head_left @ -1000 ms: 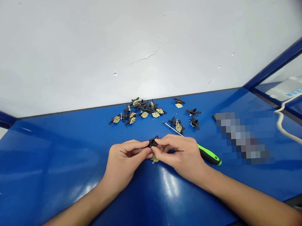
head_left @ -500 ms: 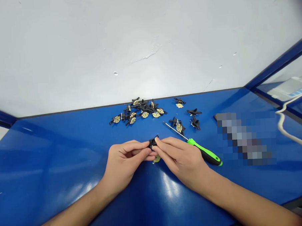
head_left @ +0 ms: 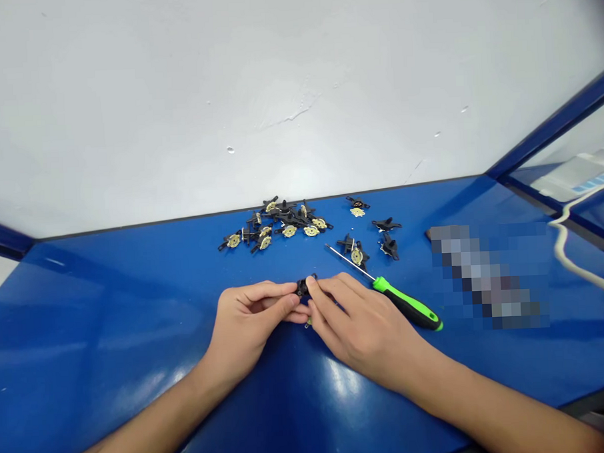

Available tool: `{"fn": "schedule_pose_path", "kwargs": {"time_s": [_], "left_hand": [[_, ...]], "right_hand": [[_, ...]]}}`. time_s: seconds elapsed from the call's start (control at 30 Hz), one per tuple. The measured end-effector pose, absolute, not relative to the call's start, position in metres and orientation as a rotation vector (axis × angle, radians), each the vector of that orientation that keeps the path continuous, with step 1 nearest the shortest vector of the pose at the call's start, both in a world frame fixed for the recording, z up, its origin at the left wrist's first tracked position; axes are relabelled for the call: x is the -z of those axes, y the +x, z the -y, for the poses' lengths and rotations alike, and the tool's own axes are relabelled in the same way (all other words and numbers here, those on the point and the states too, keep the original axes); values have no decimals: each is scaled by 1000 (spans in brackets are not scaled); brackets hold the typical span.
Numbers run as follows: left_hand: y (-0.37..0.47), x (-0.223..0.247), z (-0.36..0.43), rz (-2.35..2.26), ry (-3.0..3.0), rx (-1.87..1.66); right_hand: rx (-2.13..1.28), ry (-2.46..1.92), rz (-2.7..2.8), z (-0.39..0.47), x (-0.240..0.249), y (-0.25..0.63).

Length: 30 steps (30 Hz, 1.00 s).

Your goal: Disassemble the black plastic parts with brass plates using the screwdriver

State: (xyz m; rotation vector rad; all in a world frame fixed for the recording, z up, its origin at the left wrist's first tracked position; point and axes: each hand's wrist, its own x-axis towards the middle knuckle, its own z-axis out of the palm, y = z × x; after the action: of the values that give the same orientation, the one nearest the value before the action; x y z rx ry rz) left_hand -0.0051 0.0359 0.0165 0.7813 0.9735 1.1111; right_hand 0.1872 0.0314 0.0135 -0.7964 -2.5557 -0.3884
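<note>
Between my two hands is a small black plastic part [head_left: 302, 288], partly covered by fingers. My left hand [head_left: 258, 315] pinches its left side between thumb and forefinger. From the right, my right hand [head_left: 359, 317] closes its fingertips on the same part. A bit of a yellowish round plate [head_left: 309, 322] peeks out below the fingertips; whether it is joined to the black part I cannot tell. Just beyond my right hand lies a screwdriver [head_left: 408, 303] with a green and black handle, its shaft pointing to the upper left.
A heap of similar black parts with yellowish plates [head_left: 288, 222] lies at the back of the blue table [head_left: 111, 341]. Several more black parts [head_left: 389, 246] are scattered to its right. A blurred-out object [head_left: 484, 272] and a white cable [head_left: 563, 248] are at the right. A white wall stands behind.
My right fingers have shifted slightly over the black part, and less of the yellowish plate below shows. Both hands stay on the part. The view has moved a little.
</note>
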Motion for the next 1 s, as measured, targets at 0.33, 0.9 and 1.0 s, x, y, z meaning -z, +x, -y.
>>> {"fn": "schedule_pose_path", "kwargs": {"time_s": [0.33,0.9,1.0], "left_hand": [[-7,-14,-36,-906,838,-1040],[-9,-8,-37,-855,920,-972],[-10,-9,-38,-860,902,-949]], "right_hand": [[-678,-1056,1803,-42,-13,189],[-962,-985,1763,-39,-12,183],[-959,-1006,1747,-41,-15,189]]}}
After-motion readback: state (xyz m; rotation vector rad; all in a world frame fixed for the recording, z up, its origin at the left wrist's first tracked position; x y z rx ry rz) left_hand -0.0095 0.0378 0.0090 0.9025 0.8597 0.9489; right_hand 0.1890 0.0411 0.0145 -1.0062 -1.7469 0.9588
